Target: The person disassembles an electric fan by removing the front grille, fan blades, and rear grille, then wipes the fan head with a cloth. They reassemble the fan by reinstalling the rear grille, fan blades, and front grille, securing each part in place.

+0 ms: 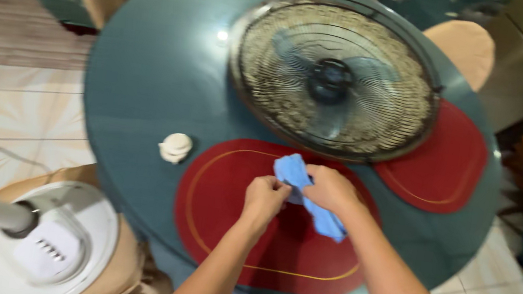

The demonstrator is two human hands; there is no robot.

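round glass table [147, 81] fills the view, its far rim at twelve o'clock cut off by the frame. on it at one o'clock from centre lies a dusty fan grille [334, 78], blades blurred behind the wire. two red placemats: the big oval one [221, 231] at six o'clock under the hands, the other [446, 161] at three o'clock, partly tucked under the grille. down at seven o'clock, off the table, a white fan base [46, 246] with its pole running out of frame. over the near mat, both hands meet on a blue cloth [292, 171]: right hand [331, 190] curled around it, hiding its middle, left hand [264, 199] pinching an edge, fingertips hard to make out. small white crumpled lump [175, 146] at nine o'clock from the hands, too blurred to name.
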